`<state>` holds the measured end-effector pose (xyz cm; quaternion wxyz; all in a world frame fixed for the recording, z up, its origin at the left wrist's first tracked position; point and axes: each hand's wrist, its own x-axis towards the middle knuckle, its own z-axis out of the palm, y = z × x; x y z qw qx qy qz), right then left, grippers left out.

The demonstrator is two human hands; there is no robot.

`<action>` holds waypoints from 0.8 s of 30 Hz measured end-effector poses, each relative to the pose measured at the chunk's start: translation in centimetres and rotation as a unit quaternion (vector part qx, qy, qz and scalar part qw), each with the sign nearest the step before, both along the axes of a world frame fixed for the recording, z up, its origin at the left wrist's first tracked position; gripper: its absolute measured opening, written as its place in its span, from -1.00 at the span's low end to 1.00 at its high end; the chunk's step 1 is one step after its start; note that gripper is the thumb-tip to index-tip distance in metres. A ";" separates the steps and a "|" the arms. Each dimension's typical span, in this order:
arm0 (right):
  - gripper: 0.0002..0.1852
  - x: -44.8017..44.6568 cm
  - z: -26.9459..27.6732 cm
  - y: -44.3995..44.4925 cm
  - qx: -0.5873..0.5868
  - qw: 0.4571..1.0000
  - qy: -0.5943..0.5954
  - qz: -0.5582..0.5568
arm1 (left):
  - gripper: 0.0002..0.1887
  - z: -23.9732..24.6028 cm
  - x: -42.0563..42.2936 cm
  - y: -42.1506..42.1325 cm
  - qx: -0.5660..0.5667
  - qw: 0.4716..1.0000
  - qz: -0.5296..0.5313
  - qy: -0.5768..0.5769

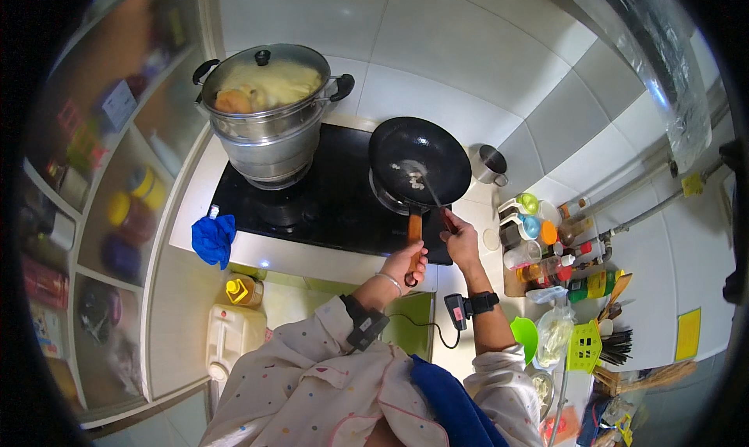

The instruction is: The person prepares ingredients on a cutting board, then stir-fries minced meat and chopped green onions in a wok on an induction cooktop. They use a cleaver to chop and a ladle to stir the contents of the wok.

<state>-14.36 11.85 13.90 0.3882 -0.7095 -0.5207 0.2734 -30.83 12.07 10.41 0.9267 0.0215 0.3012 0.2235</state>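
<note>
A black wok (398, 148) sits over the right burner of the black glass hob (339, 213), its wooden handle (415, 230) pointing towards me. My left hand (405, 265) is closed around that handle. In my right hand (461, 239) is a metal spatula (432, 191) with a dark red handle. Its blade rests in the wok beside a few small pale pieces of food (416, 181), too small to name surely. The blade's tip is partly lost in glare.
A steel steamer pot (266, 143) with a glass lid (292, 66) and pale food inside stands on the left burner. A steel cup (490, 160) is right of the wok. Seasoning bottles (544, 268) line the right counter. A blue cloth (213, 240) hangs at the left front edge.
</note>
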 end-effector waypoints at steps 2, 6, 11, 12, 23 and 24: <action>-0.36 0.5 -0.4 0.2 0.030 0.999 0.021 -0.014 | -0.71 0.1 -0.1 0.0 0.008 1.000 -0.001 -0.006; -0.39 0.4 -0.5 -0.4 0.013 0.998 0.001 -0.055 | -0.71 0.2 -0.1 -0.1 0.008 1.000 -0.001 0.002; -0.36 -0.5 0.5 -1.9 0.011 0.997 0.076 -0.014 | -0.71 0.2 0.0 -0.1 0.011 1.000 -0.002 -0.002; -0.35 -0.5 0.6 -2.2 0.019 0.997 0.072 -0.018 | -0.71 0.3 -0.1 -0.1 0.014 1.000 -0.001 0.002; -0.36 -0.9 0.8 -3.5 -0.004 0.998 0.049 -0.029 | -0.71 -0.1 -0.3 0.0 0.019 1.000 -0.007 -0.015; -0.37 -1.0 1.0 -3.5 0.013 0.996 0.080 -0.023 | -0.71 -0.1 -0.3 0.0 0.012 1.000 -0.008 -0.004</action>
